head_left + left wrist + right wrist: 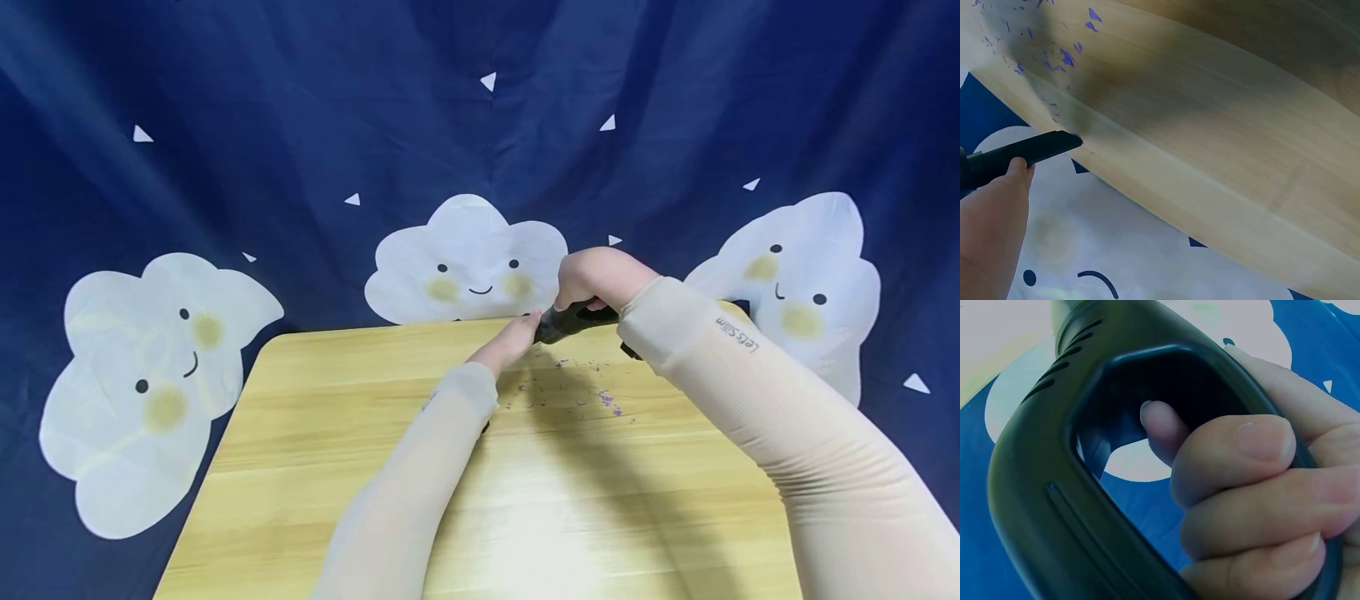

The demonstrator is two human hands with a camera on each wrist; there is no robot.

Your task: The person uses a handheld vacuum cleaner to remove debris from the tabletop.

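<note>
A black handheld vacuum cleaner [564, 322] is held over the far edge of the wooden table [315, 417]. My right hand [602, 279] grips its handle; in the right wrist view the fingers [1241, 487] curl round the loop handle [1032, 469]. At the front part, my left hand [514, 342] holds the vacuum. The left wrist view shows a finger or thumb against the nozzle [1041, 149], while the rest of its grip is hidden. Small purple scraps [606, 400] lie scattered on the tabletop near the nozzle.
Behind the table hangs a dark blue curtain [300, 167] with white smiling clouds [465, 242] and small white triangles. The table's far edge runs just beneath the hands. A dark shadow falls across the wood.
</note>
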